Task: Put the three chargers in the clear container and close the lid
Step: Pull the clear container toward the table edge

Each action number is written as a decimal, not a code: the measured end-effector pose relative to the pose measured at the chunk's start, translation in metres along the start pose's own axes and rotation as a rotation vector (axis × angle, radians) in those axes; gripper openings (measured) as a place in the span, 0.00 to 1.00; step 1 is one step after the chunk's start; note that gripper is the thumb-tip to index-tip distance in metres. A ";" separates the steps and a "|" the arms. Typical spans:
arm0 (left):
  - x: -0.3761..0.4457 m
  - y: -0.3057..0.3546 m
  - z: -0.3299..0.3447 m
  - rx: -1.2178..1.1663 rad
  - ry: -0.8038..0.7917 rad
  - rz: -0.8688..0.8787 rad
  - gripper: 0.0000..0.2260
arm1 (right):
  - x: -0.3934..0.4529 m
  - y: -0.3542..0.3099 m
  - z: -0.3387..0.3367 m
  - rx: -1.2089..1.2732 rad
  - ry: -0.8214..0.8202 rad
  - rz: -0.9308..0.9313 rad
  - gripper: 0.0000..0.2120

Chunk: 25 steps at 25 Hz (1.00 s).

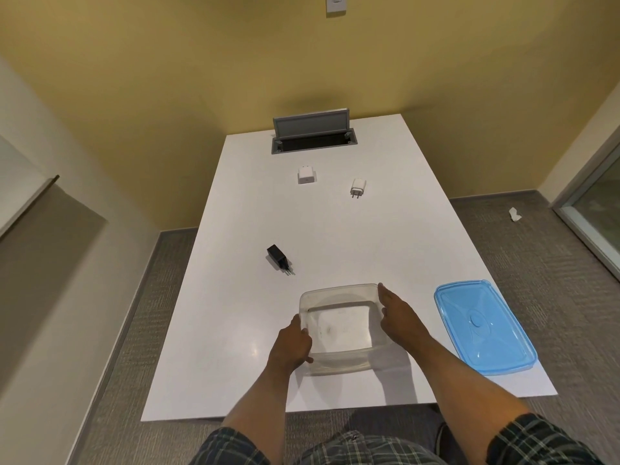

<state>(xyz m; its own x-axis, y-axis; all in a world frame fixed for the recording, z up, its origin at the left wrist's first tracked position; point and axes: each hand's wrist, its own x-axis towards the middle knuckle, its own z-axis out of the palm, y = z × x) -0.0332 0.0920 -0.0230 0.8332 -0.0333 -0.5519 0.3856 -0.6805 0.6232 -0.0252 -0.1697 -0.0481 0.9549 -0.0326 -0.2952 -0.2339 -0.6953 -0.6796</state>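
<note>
The clear container (339,290) stands open and empty on the white table (385,236), near its front edge. My left hand (291,344) grips the container's left wall. My right hand (401,313) lies flat against its right wall, fingers stretched forward. The blue lid (483,325) lies flat to the right of the container. A black charger (278,258) lies on its side beyond the container, to the left. A square white charger (306,175) and a smaller white charger (357,187) with its prongs toward me lie farther back.
An open cable hatch (313,142) with a raised grey flap sits at the table's far end by the yellow wall. The blue lid reaches close to the table's right edge. A scrap of white paper (515,214) lies on the grey carpet at right.
</note>
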 end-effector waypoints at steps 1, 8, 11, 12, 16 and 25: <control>0.000 0.000 0.000 0.004 0.000 -0.002 0.22 | 0.000 0.000 0.000 -0.006 -0.001 -0.001 0.37; -0.003 0.003 -0.001 0.022 0.008 0.002 0.20 | 0.002 0.001 0.002 -0.054 0.007 0.002 0.38; -0.001 0.003 -0.001 0.019 0.013 -0.006 0.20 | 0.002 0.001 0.002 -0.083 0.014 -0.006 0.38; 0.000 0.002 -0.001 0.020 0.014 -0.005 0.20 | 0.002 0.000 0.002 -0.091 0.018 -0.006 0.37; 0.002 -0.003 -0.001 0.038 0.013 0.022 0.18 | 0.001 -0.002 0.000 -0.145 0.031 0.007 0.35; 0.018 -0.004 -0.013 0.128 0.179 0.052 0.21 | 0.008 -0.012 -0.004 -0.352 0.188 -0.031 0.28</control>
<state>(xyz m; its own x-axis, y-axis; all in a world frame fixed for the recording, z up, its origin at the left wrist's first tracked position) -0.0147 0.1037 -0.0287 0.9121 0.0522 -0.4066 0.2965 -0.7689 0.5665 -0.0138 -0.1645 -0.0394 0.9850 -0.1158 -0.1277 -0.1583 -0.9005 -0.4050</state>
